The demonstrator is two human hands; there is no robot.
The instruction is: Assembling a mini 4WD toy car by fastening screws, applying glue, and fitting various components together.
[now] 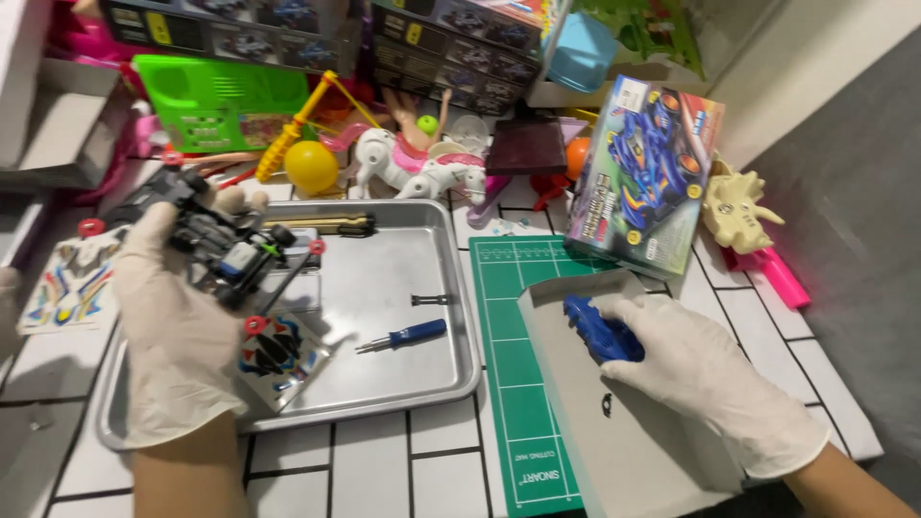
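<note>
Two gloved hands. Left hand (177, 317) closed around one black toy car chassis (216, 245), held above left part of metal tray (413, 369). Right hand (700, 369) pinches one blue car body shell (600, 329) inside grey box lid (614, 432), right of tray on green cutting mat (508, 364). Tray holds: one blue-handled screwdriver (403, 336), one sticker sheet (278, 355), one small metal part (430, 299). One toy car box (643, 173) stands beyond tray's right corner on bench (384, 470).

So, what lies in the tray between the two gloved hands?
In the head view, a blue-handled screwdriver lies on the metal tray, between left hand and right hand.
</note>
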